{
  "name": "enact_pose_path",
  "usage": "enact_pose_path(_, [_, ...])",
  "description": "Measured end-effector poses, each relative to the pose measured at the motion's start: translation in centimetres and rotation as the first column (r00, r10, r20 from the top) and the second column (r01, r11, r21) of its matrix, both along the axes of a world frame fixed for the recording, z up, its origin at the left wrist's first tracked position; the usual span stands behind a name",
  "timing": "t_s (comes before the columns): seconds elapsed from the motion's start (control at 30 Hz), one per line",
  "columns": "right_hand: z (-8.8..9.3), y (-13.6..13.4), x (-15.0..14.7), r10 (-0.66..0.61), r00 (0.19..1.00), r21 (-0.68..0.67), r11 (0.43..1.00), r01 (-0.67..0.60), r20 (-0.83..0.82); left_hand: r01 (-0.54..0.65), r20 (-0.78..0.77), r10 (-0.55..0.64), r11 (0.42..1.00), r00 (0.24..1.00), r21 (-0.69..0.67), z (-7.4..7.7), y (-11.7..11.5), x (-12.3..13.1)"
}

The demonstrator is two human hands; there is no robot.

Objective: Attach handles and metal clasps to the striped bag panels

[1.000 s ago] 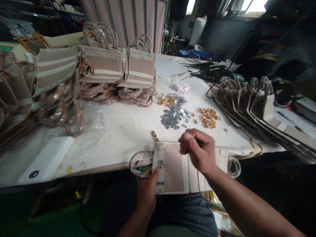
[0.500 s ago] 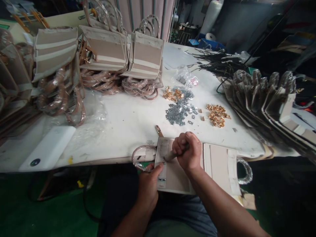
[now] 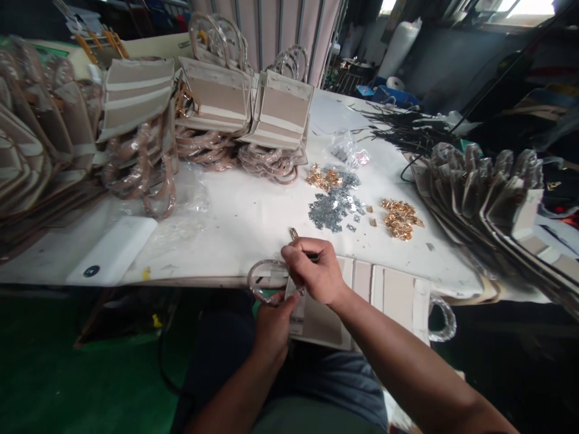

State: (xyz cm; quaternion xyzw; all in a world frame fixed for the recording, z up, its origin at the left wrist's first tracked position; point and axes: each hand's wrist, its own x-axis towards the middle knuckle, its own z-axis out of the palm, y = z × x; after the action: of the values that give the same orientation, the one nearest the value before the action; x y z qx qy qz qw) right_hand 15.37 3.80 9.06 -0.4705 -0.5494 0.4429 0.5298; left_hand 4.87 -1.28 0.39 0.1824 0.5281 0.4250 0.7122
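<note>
A flat, unfolded beige handbag body (image 3: 323, 316) lies across the table's front edge and over my lap. Plastic-wrapped ring handles stick out at its left (image 3: 251, 283) and right (image 3: 446, 331) ends. My left hand (image 3: 275, 319) grips the panel's left edge, thumb on top and fingers underneath. Closed in a fist, my right hand (image 3: 314, 271) holds a short tool (image 3: 312, 257) over that same edge, beside my left thumb. Only the tool's dark end shows; its working tip is hidden. A strap end with a gold fitting (image 3: 294, 233) pokes out beyond my right fist.
Grey metal plates (image 3: 332, 208) lie heaped mid-table, between gold fittings (image 3: 323, 177) and another gold pile (image 3: 401, 218). Stacked handbag bodies line the left (image 3: 215, 99) and right (image 3: 488, 187). A white device (image 3: 113, 250) sits front left; black straps (image 3: 398, 123) lie behind.
My right hand has moved left and turned over the panel's edge, keeping the tool. My left hand keeps its grip. The camera view has shifted slightly left.
</note>
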Motion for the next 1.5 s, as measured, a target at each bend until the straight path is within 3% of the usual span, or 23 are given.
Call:
enact_pose_path(0.17, [-0.3, -0.1, -0.9, 0.197, 0.968, 0.029, 0.979, -0.203, 0.156, -0.031, -0.068, 0.035, 0.998, 0.997, 0.048, 0.5, 0.2, 0.0])
enact_pose_path(0.27, [-1.1, -0.7, -0.4, 0.224, 0.952, 0.097, 0.964, -0.248, 0.207, -0.046, -0.036, 0.047, 0.998, 0.998, 0.04, 0.4, 0.1, -0.1])
enact_pose_path(0.37, [-1.4, -1.5, 0.8, 0.105, 0.979, 0.142, 0.981, -0.131, 0.177, -0.03, 0.011, 0.03, 1.0, 1.0, 0.001, -0.1, -0.1, -0.2])
enact_pose_path(0.43, [-1.2, -2.2, 1.5, -0.011, 0.997, 0.159, 0.987, -0.001, 0.074, -0.016, 0.046, 0.016, 1.0, 0.999, -0.012, -0.5, -0.2, -0.2])
enact_pose_path(0.57, [-1.4, -3.4, 1.5, -0.141, 0.983, 0.259, 0.951, 0.167, -0.119, -0.005, 0.058, 0.005, 1.0, 0.998, -0.001, -1.1, -0.3, -0.1])
enact_pose_path(0.77, [-4.1, -3.9, 1.5, -0.142, 0.99, 0.258, 0.956, 0.14, -0.008, -0.019, 0.032, 0.02, 1.0, 0.999, -0.018, -1.3, -0.2, -0.1])
enact_pose_path(0.87, [-3.3, -4.4, 3.2, -0.184, 0.983, 0.229, 0.958, 0.173, 0.026, -0.008, 0.048, 0.009, 1.0, 0.999, -0.018, -1.2, -0.3, 0.0])
enact_pose_path(0.97, [-1.8, -4.9, 4.9, -0.252, 0.956, 0.088, 0.967, 0.24, 0.152, -0.015, 0.066, 0.018, 0.999, 0.998, -0.037, -1.1, -0.5, -0.1])
enact_pose_path(1.07, [-1.9, -4.8, 5.9, -0.209, 0.858, -0.043, 0.965, 0.259, 0.47, -0.012, 0.07, 0.016, 0.999, 0.997, -0.05, -0.9, -0.8, -0.2])
enact_pose_path(1.17, [-3.3, -4.4, 6.1, -0.161, 0.647, -0.058, 0.951, 0.303, 0.746, 0.014, 0.083, -0.011, 0.999, 0.996, -0.045, -0.8, -1.2, -0.4])
enact_pose_path(1.27, [-4.7, -4.2, 5.9, -0.128, 0.483, -0.035, 0.949, 0.314, 0.866, 0.097, 0.1, -0.095, 0.995, 0.99, -0.012, -1.3, -1.8, -1.2])
enact_pose_path(1.37, [-5.3, -4.3, 5.7, -0.118, 0.409, -0.015, 0.951, 0.308, 0.905, 0.146, -0.005, -0.147, 0.985, 0.989, 0.092, -1.6, -2.5, -2.9])
enact_pose_path(1.43, [-5.4, -4.4, 5.6, -0.116, 0.386, -0.004, 0.955, 0.296, 0.915, 0.091, -0.221, -0.032, 0.961, 0.975, 0.26, -1.1, -2.8, -4.2])
enact_pose_path(1.5, [-5.4, -4.3, 5.6, -0.116, 0.373, 0.004, 0.957, 0.289, 0.921, 0.093, -0.485, 0.205, 0.847, 0.85, 0.523, -0.1, -2.5, -5.3])
